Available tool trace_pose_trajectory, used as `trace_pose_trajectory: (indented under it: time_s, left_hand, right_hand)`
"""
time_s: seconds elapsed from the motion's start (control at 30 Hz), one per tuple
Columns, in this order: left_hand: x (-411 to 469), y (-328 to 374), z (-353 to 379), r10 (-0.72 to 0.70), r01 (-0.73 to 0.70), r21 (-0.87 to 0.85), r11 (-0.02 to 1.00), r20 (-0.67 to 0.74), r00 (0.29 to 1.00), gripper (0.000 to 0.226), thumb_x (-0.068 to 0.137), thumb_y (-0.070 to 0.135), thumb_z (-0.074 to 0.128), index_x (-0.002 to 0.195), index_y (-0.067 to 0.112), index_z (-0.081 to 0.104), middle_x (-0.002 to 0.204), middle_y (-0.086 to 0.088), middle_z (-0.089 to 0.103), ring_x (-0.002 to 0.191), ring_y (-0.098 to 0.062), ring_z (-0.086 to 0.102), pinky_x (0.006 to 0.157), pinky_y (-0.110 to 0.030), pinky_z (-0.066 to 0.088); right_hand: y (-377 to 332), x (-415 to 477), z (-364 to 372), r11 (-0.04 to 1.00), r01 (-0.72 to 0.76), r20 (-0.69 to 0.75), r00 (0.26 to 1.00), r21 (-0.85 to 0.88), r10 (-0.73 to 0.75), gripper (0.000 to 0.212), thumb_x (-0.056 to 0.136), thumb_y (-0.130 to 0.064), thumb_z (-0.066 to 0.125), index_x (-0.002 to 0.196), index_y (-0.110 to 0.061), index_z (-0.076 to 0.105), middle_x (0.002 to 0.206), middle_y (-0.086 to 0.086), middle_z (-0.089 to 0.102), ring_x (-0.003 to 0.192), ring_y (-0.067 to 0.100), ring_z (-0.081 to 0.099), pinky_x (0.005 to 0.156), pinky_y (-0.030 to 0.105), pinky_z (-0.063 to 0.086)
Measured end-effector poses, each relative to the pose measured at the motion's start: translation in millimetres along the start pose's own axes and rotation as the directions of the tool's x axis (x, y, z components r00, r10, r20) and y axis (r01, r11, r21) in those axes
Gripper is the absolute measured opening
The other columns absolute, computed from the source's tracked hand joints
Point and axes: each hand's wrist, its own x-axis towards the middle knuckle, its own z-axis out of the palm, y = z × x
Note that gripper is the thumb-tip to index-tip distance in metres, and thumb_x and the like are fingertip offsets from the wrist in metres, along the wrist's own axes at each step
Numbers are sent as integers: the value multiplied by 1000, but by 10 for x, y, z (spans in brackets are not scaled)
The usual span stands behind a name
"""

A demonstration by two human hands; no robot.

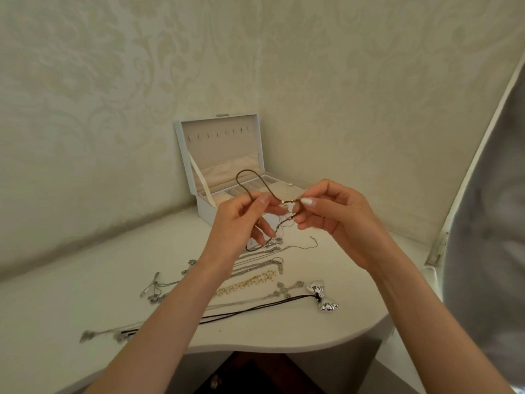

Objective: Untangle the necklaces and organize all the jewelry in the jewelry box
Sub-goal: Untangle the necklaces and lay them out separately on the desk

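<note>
Both hands are raised above the white table (298, 331), in front of the open white jewelry box (187, 155). My left hand (241, 220) pinches a dark brown cord necklace (250, 177) whose loop arcs up over the box. My right hand (335, 217) pinches the same cord near its small gold clasp, and thin chains hang tangled between the two hands. On the table lie several silver chains (255, 263), a pearl and gold necklace (247, 284), a silver cross pendant (287, 290) and a black cord with a silver bow pendant (324, 298).
The box stands in the wall corner with its lid up and a row of hooks inside the lid. More silver pendants (156, 288) lie at the left of the table. A grey curtain (488, 223) hangs at the right. The table's curved front edge is near me.
</note>
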Motion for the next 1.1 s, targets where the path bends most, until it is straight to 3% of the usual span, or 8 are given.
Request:
trace_pose_trajectory:
  time_s: [0.2, 0.37, 0.57, 0.63, 0.73, 0.87, 0.97, 1.1]
  left_hand:
    - [107, 89, -146, 63, -71, -46, 996, -157, 986, 25, 98, 16, 45, 92, 8, 68, 84, 0, 71, 56, -6, 55, 48, -16, 43]
    - [168, 51, -305, 10, -47, -102, 994, -332, 943, 27, 98, 19, 46, 84, 10, 67, 73, -2, 60, 51, -6, 45, 45, -17, 35]
    - [172, -71, -411, -71, 42, -80, 996, -411, 909, 27, 96, 21, 50, 77, 14, 67, 69, 3, 53, 59, -8, 44, 51, -18, 38]
    - [173, -79, -401, -81, 52, -80, 995, -420, 904, 26, 96, 22, 50, 76, 16, 66, 75, 6, 59, 63, -9, 46, 52, -18, 39]
    - [172, -56, -387, -57, 22, -91, 996, -401, 914, 26, 97, 22, 50, 77, 15, 66, 79, 3, 61, 58, -8, 44, 47, -16, 36]
    - [166, -18, -368, 31, -65, -77, 995, -380, 924, 27, 97, 21, 48, 80, 9, 65, 66, 0, 56, 51, -6, 46, 47, -17, 39]
    - [156, -28, -362, 51, -79, -56, 995, -397, 916, 27, 97, 21, 49, 79, 10, 66, 57, 4, 50, 48, -6, 43, 46, -16, 38]
    - [150, -30, -379, 41, -72, -63, 995, -404, 914, 23, 95, 19, 53, 80, 11, 68, 58, 3, 47, 48, -6, 44, 47, -16, 41]
  right_hand:
    - [51, -39, -93, 999, -23, -78, 997, -27, 21, 9, 69, -8, 66, 69, -8, 57, 67, 12, 62, 52, 15, 55, 51, 22, 46]
    - [129, -36, -203, 997, -9, -153, 988, -75, -2, 27, 84, 10, 53, 89, -13, 66, 71, 5, 62, 57, 18, 58, 53, 23, 46]
    - [168, -42, -260, 999, -7, -137, 991, -38, 2, 40, 86, 12, 45, 103, -14, 70, 79, 6, 58, 64, 16, 56, 57, 24, 49]
    - [168, -47, -255, 999, -34, -119, 992, -28, 31, 36, 86, 9, 48, 103, -13, 72, 80, 9, 53, 64, 16, 54, 59, 23, 50]
    - [160, -63, -232, 975, -95, -139, 988, -201, 68, 23, 84, -4, 63, 99, -16, 74, 76, 12, 49, 57, 14, 47, 59, 20, 44]
    - [177, -58, -167, 922, -117, -214, 976, -370, 38, 8, 80, -11, 71, 84, -16, 76, 68, 2, 64, 47, 12, 41, 49, 16, 38]
    - [175, -67, -177, 950, -100, -216, 976, -294, 36, 14, 83, -11, 66, 73, -17, 75, 74, 3, 66, 49, 12, 44, 55, 20, 42]
    - [150, -64, -227, 999, -37, -169, 985, -21, 33, 23, 79, -14, 58, 61, -19, 72, 74, -1, 65, 56, 12, 50, 58, 22, 49]
